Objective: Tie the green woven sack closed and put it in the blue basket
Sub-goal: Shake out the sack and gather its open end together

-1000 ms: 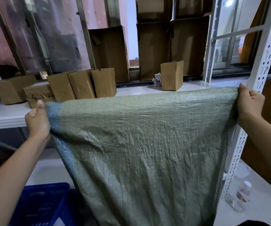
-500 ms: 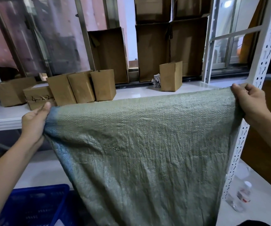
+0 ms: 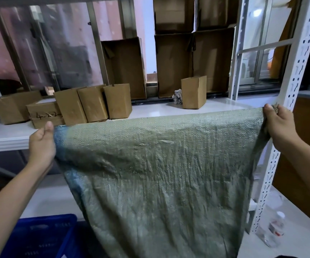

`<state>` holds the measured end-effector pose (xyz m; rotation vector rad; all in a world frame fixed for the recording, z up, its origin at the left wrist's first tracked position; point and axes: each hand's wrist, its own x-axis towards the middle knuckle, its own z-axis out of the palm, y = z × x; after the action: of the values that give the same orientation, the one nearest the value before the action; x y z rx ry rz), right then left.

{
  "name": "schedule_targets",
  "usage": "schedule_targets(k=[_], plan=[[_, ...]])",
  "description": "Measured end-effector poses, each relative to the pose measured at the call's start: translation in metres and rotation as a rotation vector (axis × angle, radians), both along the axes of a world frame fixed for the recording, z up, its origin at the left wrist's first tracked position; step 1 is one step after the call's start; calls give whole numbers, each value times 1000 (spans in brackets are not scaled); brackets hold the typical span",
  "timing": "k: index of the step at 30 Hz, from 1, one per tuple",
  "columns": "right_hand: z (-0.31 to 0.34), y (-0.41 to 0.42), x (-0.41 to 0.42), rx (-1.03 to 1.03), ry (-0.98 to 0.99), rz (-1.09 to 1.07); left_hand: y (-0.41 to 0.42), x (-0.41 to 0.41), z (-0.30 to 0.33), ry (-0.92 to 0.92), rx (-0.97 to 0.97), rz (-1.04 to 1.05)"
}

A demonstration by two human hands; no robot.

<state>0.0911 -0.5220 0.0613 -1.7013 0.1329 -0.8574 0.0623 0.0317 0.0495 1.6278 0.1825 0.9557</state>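
While my left hand (image 3: 42, 144) and right hand (image 3: 281, 127) are still pinching the green woven sack's (image 3: 159, 174) top corners, its edge is sagging lower than before. Below left, the blue basket (image 3: 38, 237) is waiting.

White shelf (image 3: 5, 135) carries cardboard boxes (image 3: 92, 103).

Small cardboard boxes (image 3: 92, 105) stand in a row on the white shelf (image 3: 150, 110). Another box (image 3: 193, 92) stands alone to their right, with crumpled paper (image 3: 177, 96) touching it. A plastic bottle (image 3: 273, 229) lies below the shelf.
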Motion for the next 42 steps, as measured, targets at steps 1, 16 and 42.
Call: schedule_targets(k=[1, 16, 42], plan=[[0, 0, 0, 18, 1, -4, -1, 0, 0, 6, -7, -8], [8, -3, -22, -83, 193, 528, 25, -20, 12, 254, 309, -357], [-8, 43, 7, 478, 84, 257, -42, 4, -4, -8, 8, -88]])
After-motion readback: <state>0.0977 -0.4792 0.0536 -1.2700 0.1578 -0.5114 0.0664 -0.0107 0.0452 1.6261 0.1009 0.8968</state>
